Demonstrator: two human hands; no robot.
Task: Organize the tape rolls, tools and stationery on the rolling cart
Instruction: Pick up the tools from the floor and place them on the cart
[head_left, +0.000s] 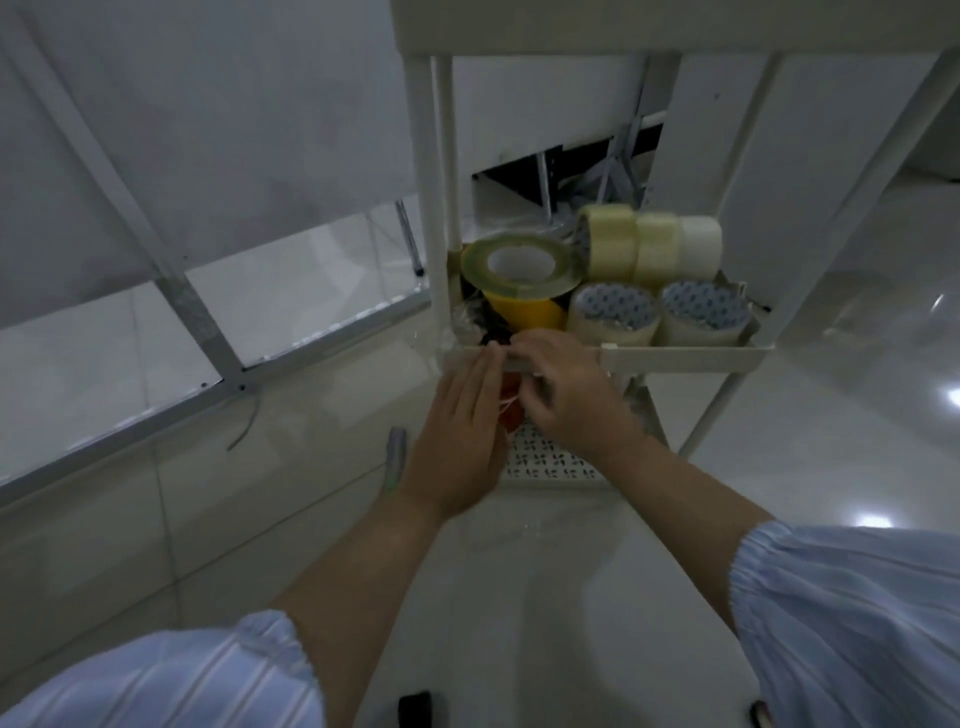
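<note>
Both hands (519, 395) at shelf edge (675, 356), tape rolls (613, 312) just beyond

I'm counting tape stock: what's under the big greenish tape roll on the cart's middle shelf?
A yellow tape roll lies directly under the greenish tape roll. Anything lower is hidden by both hands and the shelf rim.

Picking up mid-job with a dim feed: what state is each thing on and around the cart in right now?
Green-tinted tape roll: lying flat on top of the yellow roll.
Yellow tape roll: standing under it, partly hidden.
Clear tape rolls: on edge in a row at the back.
Two front rolls: side by side on the shelf.
Left hand: fingers straight, at the shelf rim.
Right hand: curled; held thing unclear.
Marker: on the floor.
</note>
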